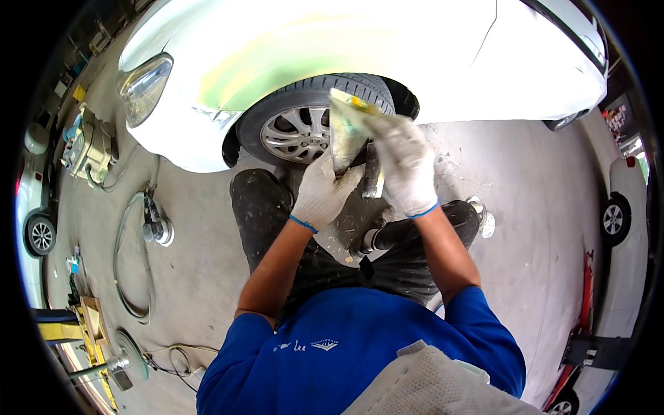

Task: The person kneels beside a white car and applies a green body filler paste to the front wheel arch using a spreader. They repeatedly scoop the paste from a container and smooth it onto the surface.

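My left hand (324, 190), in a white knit glove with a blue cuff, is closed around the lower end of a wide putty knife (344, 135). Its flat, stained blade points up in front of the car wheel (297, 131). My right hand (409, 169), gloved the same way, is closed on a second scraper, blurred by motion; a dark flat piece (373, 173) shows below its fingers. Yellow filler (361, 104) sits at the top where the two tools meet. Ahead is a white car's fender (270, 62), with a yellowish-green sanded patch above the wheel arch.
On the floor at left lie a sander (155, 225) and its looped hose (121, 256). Farther left stands a yellowish machine (90, 149). A round-based stand (131, 354) is at lower left. Other cars (622, 228) line both sides. A headlight (145, 86) borders the fender.
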`<control>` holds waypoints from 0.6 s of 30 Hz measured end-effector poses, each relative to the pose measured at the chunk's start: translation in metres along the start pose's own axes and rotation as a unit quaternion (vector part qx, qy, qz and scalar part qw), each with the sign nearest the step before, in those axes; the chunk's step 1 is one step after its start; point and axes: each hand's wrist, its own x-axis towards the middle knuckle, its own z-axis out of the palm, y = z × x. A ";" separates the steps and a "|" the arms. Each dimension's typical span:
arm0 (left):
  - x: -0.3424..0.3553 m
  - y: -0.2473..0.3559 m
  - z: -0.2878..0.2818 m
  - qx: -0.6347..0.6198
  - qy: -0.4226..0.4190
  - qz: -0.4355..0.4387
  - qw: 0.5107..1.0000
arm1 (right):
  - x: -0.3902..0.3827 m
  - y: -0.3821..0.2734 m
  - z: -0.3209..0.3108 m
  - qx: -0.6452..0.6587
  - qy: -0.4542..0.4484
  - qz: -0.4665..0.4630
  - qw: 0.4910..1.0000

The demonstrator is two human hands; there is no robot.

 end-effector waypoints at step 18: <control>0.005 -0.005 -0.001 0.041 0.021 0.055 0.997 | -0.007 0.036 0.003 0.408 -0.002 0.056 0.911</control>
